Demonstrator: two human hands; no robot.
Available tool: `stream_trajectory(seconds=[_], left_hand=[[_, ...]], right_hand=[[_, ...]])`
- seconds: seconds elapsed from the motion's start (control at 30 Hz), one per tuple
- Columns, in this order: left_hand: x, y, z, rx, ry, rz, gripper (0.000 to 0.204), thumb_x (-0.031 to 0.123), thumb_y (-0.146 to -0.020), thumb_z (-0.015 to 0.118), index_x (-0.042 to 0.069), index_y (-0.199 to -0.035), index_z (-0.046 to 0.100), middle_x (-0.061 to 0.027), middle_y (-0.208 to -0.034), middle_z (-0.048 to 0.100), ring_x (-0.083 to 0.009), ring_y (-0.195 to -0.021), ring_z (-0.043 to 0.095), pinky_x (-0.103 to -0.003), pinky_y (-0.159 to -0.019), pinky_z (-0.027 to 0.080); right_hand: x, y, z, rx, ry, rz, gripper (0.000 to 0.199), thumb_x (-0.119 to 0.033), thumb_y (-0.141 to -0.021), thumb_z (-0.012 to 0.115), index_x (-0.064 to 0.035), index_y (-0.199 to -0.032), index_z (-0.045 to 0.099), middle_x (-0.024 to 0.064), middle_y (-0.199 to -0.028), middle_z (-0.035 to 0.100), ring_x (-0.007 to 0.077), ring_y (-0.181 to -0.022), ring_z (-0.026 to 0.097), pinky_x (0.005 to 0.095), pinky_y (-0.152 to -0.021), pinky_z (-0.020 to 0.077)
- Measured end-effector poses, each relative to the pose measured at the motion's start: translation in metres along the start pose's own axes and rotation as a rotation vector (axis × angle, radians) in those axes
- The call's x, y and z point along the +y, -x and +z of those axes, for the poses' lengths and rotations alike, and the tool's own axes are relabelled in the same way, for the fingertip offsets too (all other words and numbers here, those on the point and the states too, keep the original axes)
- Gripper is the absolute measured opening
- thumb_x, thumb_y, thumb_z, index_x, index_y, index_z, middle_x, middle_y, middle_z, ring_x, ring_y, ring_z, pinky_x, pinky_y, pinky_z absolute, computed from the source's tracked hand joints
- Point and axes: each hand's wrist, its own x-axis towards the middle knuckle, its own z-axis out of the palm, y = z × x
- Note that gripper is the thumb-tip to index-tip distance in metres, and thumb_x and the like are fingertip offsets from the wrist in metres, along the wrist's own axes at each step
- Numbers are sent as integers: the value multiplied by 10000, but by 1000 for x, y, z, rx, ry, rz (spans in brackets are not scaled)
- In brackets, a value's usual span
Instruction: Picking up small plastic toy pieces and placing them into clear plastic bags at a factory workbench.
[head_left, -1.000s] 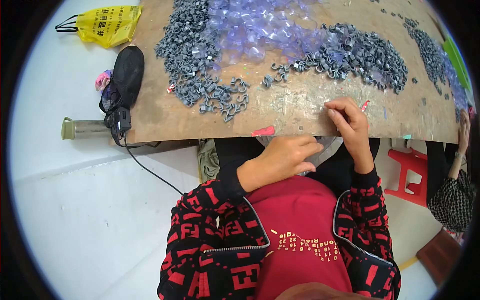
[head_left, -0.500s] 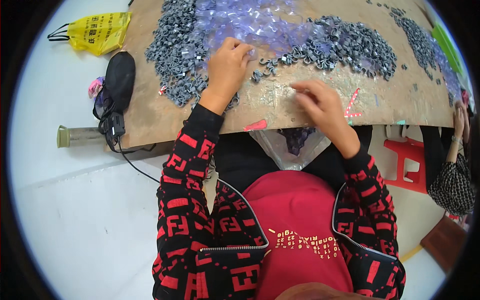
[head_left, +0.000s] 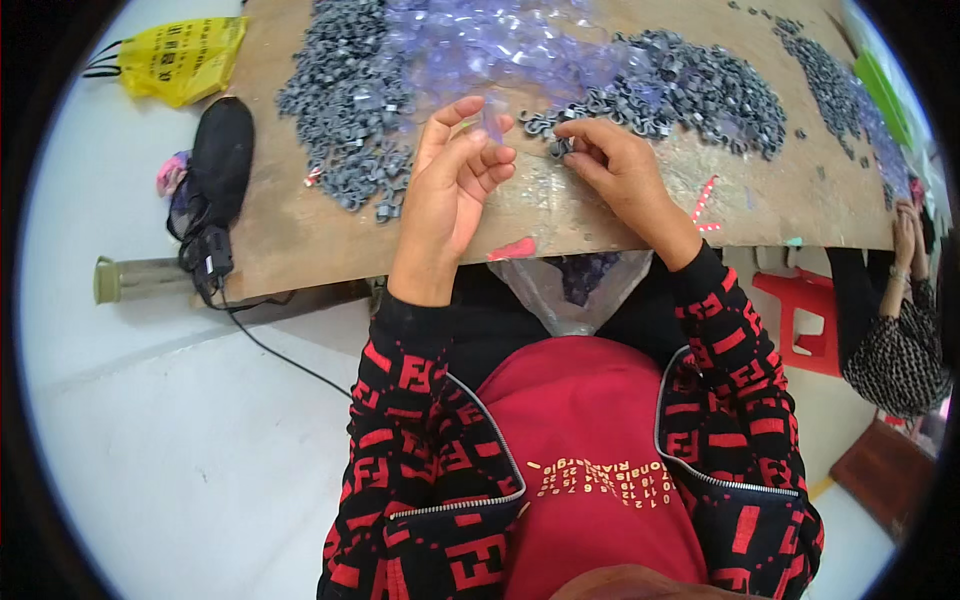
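Note:
My left hand (head_left: 448, 190) is raised over the table's near part, palm turned up, its fingers closed on a clear purplish plastic piece (head_left: 490, 124). To its right, my right hand (head_left: 622, 172) pinches a small grey plastic clip (head_left: 561, 148) between thumb and forefinger, low over the tabletop. Just beyond the right hand spreads a heap of grey curved clips (head_left: 715, 95). Another heap of grey clips (head_left: 345, 110) lies left of my left hand. Between the heaps sprawls a pile of clear purplish plastic pieces (head_left: 470, 50).
The worn wooden table (head_left: 330, 240) ends in front of me. A plastic bag (head_left: 545, 300) with dark contents hangs at its edge. At left are a yellow bag (head_left: 180, 62), a black pouch (head_left: 222, 150) and a bottle (head_left: 140, 280). A red stool (head_left: 800, 325) and another person's arm (head_left: 895, 285) are at right.
My left hand has drawn back from the purplish pile and turned palm up with a clear piece. My right hand has moved left and forward and taken hold of a grey clip.

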Motion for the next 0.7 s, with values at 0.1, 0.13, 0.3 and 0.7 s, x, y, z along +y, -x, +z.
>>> stream_trajectory(seconds=[0.1, 0.13, 0.3, 0.7], left_hand=[[-14, 10, 13, -79, 174, -73, 270, 78, -909, 520, 44, -1175, 490, -108, -1032, 605, -169, -869, 645, -288, -775, 544], [-17, 11, 13, -142, 246, -138, 307, 60, -905, 527, 42, -1207, 478, -101, -1039, 608, -165, -894, 644, -284, -788, 548], [-40, 15, 18, -179, 291, -208, 292, 37, -892, 561, 40, -1177, 502, -83, -1065, 602, -157, -907, 642, -272, -793, 549], [-59, 19, 52, -27, -33, -133, 194, 76, -859, 662, 32, -988, 523, -82, -991, 614, -121, -795, 628, -232, -690, 523]], right_hand=[[6, 13, -16, -10, -134, 102, 314, -28, -829, 643, -73, -1139, 619, -5, -868, 577, 89, -776, 541, 233, -712, 447], [6, 15, -20, -6, -311, 176, 295, -34, -844, 640, -61, -1137, 616, -17, -908, 594, 79, -811, 549, 228, -740, 449], [0, 23, -29, 16, -638, 278, 235, -46, -881, 619, -22, -1112, 582, 1, -983, 607, 69, -918, 561, 210, -803, 444], [-3, 39, -29, 210, -248, 39, 135, -83, -888, 630, -21, -999, 586, -20, -891, 597, 40, -792, 526, 193, -722, 420]])
